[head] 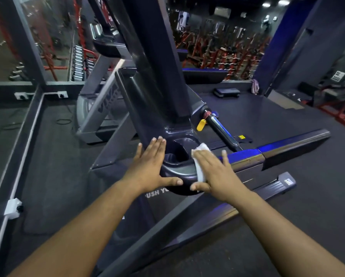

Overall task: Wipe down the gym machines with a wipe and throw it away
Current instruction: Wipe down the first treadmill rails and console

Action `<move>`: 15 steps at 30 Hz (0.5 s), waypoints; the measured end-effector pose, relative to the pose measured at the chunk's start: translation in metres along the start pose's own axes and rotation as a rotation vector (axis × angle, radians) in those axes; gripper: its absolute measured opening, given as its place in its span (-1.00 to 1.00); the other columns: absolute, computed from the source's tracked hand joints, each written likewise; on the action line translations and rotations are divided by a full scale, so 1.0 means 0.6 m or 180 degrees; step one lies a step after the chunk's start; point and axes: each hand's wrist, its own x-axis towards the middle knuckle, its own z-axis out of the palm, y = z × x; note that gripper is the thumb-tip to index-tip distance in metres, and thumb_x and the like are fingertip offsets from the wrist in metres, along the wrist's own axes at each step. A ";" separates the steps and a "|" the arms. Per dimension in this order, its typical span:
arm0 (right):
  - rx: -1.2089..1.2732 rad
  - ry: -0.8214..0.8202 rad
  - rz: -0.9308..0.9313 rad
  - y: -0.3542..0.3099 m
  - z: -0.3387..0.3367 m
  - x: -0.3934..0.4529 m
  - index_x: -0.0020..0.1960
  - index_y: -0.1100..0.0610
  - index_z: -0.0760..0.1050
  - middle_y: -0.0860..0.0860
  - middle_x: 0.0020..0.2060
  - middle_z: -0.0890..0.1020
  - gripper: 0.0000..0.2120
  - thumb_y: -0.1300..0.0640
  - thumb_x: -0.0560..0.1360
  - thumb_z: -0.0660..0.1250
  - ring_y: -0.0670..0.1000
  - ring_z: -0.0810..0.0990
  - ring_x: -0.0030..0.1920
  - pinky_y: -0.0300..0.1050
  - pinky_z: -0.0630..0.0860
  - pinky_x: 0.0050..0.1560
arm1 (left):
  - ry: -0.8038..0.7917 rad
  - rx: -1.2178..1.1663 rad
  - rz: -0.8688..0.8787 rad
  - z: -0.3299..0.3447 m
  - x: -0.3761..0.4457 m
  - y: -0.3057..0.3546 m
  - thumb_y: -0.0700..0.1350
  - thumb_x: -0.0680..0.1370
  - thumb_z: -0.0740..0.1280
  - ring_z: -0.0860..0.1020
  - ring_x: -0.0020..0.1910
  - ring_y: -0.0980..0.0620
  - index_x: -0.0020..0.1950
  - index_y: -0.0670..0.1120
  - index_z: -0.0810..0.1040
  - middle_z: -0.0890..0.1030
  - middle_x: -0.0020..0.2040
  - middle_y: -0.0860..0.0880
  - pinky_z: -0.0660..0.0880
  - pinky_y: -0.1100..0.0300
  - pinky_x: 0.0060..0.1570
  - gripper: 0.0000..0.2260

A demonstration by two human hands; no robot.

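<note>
1. Wiping: the white wipe (200, 162) lies pressed flat on the dark rim of the treadmill console (179, 172), just beside the cup-holder recess (179, 151).
2. The right hand (215, 172) covers most of the wipe, palm down, fingers extended and slightly spread; it pins the wipe by pressure and does not pinch it.
3. The left hand (149, 166) rests open on the console's left edge, fingers together and straight, thumb hooked along the near rim, apparently steadying the body.
4. Technique (judgement): keep the palm flat so the whole wipe contacts the moulding; follow the curved rim in overlapping strokes, then dip into the recess, where grime would collect.
5. Surroundings: the upright column (157, 66) rises behind the console; a side handrail (287, 145) extends rightward, unwiped as far as can be judged. No bin is visible.
</note>
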 end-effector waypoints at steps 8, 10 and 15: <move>0.0340 -0.0673 0.0427 -0.056 -0.031 0.113 0.66 0.00 0.03 -0.07 0.65 0.06 -0.09 -0.52 0.49 -0.04 -0.09 -0.10 0.64 0.41 -0.45 0.45 | 0.0048 0.0062 0.0027 0.000 0.002 -0.002 0.77 0.11 -0.19 -0.35 0.63 0.06 0.66 -0.10 -0.32 -0.30 0.67 -0.01 -0.32 -0.18 0.59 0.36; 0.0390 -0.0458 0.0026 -0.085 -0.023 0.094 0.61 0.02 0.20 -0.04 0.56 0.34 -0.18 -0.47 0.53 0.04 -0.05 0.15 0.60 0.36 -0.37 0.50 | 0.0067 0.0126 0.0031 0.000 0.003 -0.004 0.75 0.18 -0.10 -0.32 0.63 0.04 0.66 -0.11 -0.31 -0.29 0.68 -0.03 -0.30 -0.19 0.59 0.32; 0.0192 0.0653 -0.0274 -0.061 0.049 -0.007 0.64 0.00 0.13 -0.07 0.60 0.24 -0.08 -0.55 0.46 0.00 -0.10 0.09 0.61 0.22 -0.13 0.60 | 0.0002 0.0303 0.0054 -0.003 0.002 -0.004 0.70 0.22 -0.04 -0.36 0.62 0.04 0.65 -0.09 -0.34 -0.32 0.67 -0.02 -0.36 -0.23 0.56 0.28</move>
